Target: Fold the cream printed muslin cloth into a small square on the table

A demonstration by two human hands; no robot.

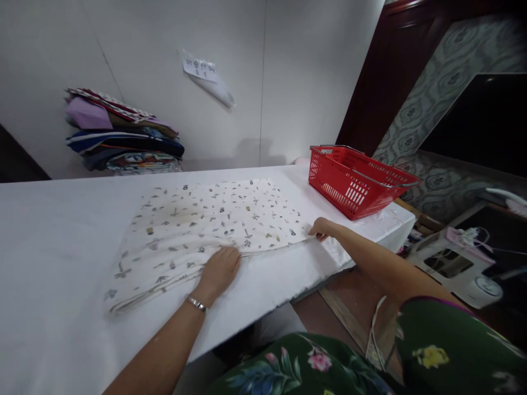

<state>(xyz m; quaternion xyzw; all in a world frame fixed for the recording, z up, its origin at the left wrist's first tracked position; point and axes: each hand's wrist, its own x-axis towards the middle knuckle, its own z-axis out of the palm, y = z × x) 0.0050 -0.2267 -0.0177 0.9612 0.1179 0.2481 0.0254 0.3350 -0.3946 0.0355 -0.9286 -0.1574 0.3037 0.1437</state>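
Note:
A folded white cloth [222, 216] with a small grey and tan leaf print lies flat on the white-covered table [53, 247]. Several layers show along its near edge, and wrinkles run across its left half. My left hand [220, 270], with a silver bracelet at the wrist, is closed over the middle of that near edge; its fingertips are partly hidden. At the near right corner my right hand [323, 228] pinches the cloth between thumb and fingers.
A red plastic basket [358, 186] with metal handles stands at the table's right end. Against the wall at the back left is a stack of folded fabrics [125, 134]. A paper label [200, 70] hangs on the wall. A white appliance [457, 263] sits off to the right.

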